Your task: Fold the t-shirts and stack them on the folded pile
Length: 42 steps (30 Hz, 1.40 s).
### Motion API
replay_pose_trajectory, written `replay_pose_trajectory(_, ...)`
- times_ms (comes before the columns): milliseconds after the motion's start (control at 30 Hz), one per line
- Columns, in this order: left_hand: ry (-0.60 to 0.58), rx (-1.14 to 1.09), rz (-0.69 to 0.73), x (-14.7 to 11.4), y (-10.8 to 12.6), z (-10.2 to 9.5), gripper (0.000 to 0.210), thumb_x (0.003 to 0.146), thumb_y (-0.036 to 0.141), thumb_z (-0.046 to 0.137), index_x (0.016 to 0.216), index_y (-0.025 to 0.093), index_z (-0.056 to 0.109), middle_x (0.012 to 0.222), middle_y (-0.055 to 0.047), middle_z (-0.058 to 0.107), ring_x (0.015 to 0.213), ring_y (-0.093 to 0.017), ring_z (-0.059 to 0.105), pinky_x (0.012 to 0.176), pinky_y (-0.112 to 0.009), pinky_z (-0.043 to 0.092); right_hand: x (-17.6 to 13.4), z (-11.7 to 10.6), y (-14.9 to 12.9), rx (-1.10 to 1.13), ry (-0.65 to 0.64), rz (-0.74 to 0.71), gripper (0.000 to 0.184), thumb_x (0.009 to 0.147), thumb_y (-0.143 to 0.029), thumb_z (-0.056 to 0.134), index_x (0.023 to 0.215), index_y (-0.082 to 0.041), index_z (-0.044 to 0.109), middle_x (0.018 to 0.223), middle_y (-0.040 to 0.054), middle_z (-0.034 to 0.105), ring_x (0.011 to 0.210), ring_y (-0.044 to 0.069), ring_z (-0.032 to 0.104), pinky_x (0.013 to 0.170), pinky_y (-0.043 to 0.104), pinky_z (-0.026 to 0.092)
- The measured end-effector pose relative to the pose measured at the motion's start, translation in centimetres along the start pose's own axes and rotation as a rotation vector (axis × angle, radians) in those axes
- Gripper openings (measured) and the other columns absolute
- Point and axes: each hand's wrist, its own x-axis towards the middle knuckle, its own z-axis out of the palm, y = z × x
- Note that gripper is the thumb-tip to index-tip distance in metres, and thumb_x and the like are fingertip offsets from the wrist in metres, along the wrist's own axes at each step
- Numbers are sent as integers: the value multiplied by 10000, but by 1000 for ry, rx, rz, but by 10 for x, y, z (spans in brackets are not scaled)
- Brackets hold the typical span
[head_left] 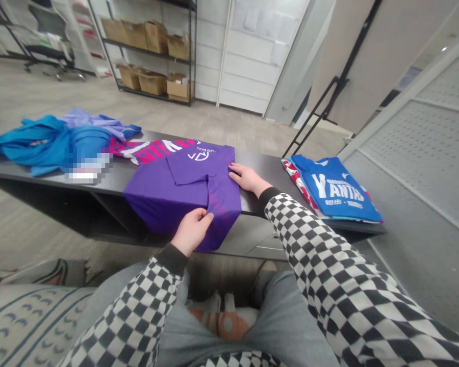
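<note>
On the dark tabletop, a purple T-shirt hangs partly over the near edge. The left hand pinches its cloth; the right hand, open, touches its side. Folded shirts sit to the right. Across the grey floor, black shelves hold cardboard boxes.

The blue shirt bears what looks like "YANTAI".

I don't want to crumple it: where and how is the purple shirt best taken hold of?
The purple shirt is probably best taken by its near part, from the front: that overhangs the dark bench, so a pinch could close on both faces. The left grip is at that overhang; the right grip, at the shirt's right edge, could steady it.
</note>
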Motion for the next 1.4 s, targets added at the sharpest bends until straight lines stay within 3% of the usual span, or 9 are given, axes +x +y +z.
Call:
replay_pose_trajectory(133, 33, -7, -63, 4, 0, -10, 300, 875, 489, 731, 841, 208, 632, 666, 45, 511, 597, -140, 434, 588, -254, 323, 2, 2, -1, -29, 12, -10, 610, 1149, -606, 630, 1661, -281, 695, 1772, 103, 583, 1688, 319, 511, 1471, 559, 246)
replay_pose_trajectory(233, -39, 47, -101, 6, -3, -10, 196, 906, 387, 715, 875, 205, 649, 692, 22, 596, 606, -154, 506, 607, -259, 357, 2, 2, -4, -42, 28, -17, 628, 1152, -632, 616, 1682, -300, 674, 1773, 94, 582, 1691, 320, 505, 1478, 565, 215)
replay_pose_trajectory(433, -194, 756, -82, 8, -6, -16, 312, 1058, 241, 654, 754, 221, 588, 735, -41, 683, 705, -201, 642, 672, -312, 365, 1, 0, -8, -72, 17, -2, 579, 1180, -556, 590, 1671, -264, 684, 1776, 117, 575, 1690, 305, 509, 1474, 539, 240)
replay_pose_trajectory(633, -354, 1079, -184, 7, -2, -23, 402, 1137, 451, 610, 839, 207, 724, 961, -156, 811, 989, -314, 782, 801, -348, 465, -3, 0, -12, -55, 71, 9, 540, 1188, -451, 561, 1642, -198, 708, 1780, 134, 570, 1661, 288, 549, 1425, 451, 367)
replay_pose_trajectory(733, -433, 1038, -164, 2, 7, -23, 485, 1134, 533, 597, 806, 204, 735, 899, -143, 809, 905, -303, 778, 755, -349, 462, -10, -2, -18, -49, 174, 51, 536, 1191, -374, 497, 1635, -148, 697, 1728, 147, 629, 1632, 250, 575, 1405, 381, 387)
replay_pose_trajectory(867, -558, 711, -150, -8, 17, -17, 412, 1100, 542, 605, 939, 200, 772, 881, -68, 815, 712, -223, 712, 630, -309, 435, -6, -15, -24, -103, 203, 122, 514, 1168, -312, 484, 1601, -139, 701, 1653, 148, 695, 1549, 264, 641, 1357, 380, 445)
replay_pose_trajectory(1100, -403, 600, 100, -12, 25, -1, 333, 1074, 452, 610, 998, 196, 810, 818, -24, 777, 701, -194, 671, 642, -307, 419, 42, -21, -33, -169, 69, 194, 474, 1163, -387, 498, 1484, -159, 762, 1544, 211, 750, 1447, 369, 702, 1288, 529, 506)
replay_pose_trajectory(1300, -442, 761, 165, -18, 26, 7, 265, 1095, 368, 644, 1172, 225, 853, 1009, -54, 853, 903, -236, 791, 801, -321, 527, 40, 5, -36, -221, -50, 236, 755, 1183, -656, 354, 1779, -218, 508, 1893, 153, 391, 1746, 432, 355, 1403, 804, 164)
replay_pose_trajectory(1400, -524, 872, 150, -27, 26, 14, 301, 1106, 374, 639, 1259, 223, 849, 1110, -83, 864, 1053, -282, 814, 890, -339, 564, 30, -2, -24, -257, -94, 280, 821, 1168, -725, 307, 1831, -259, 439, 1916, 115, 347, 1771, 455, 296, 1412, 812, 82)
